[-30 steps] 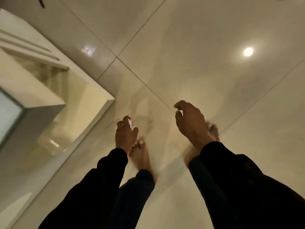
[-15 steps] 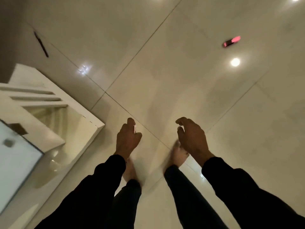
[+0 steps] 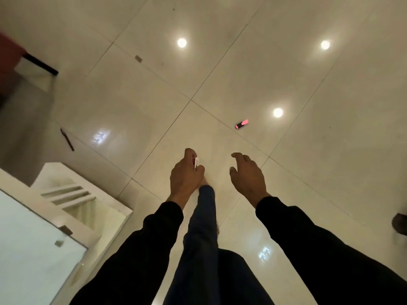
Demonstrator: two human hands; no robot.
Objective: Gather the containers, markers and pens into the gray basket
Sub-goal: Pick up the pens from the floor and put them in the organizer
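A short pink marker with a dark cap [image 3: 241, 124] lies on the glossy tiled floor ahead and a little to the right. A thin dark pen [image 3: 67, 139] lies on the floor at the left, near a wall. My left hand [image 3: 185, 177] is held out low and grips a small white object [image 3: 196, 162] with dark and red print; only its tip shows. My right hand [image 3: 246, 176] hangs beside it with loosely curled fingers, holding nothing. The gray basket is not in view.
A white low cabinet with a glass top [image 3: 66, 208] stands at the lower left. A red piece of furniture with a dark edge [image 3: 13, 56] is at the far left. A small grey scrap [image 3: 138, 58] lies further ahead. A dark shape [image 3: 399, 223] sits at the right edge.
The view has tilted up and moved forward: the pink marker and the dark pen now sit lower in view, closer to me. My hands keep the same pose, the left still holding the white object.
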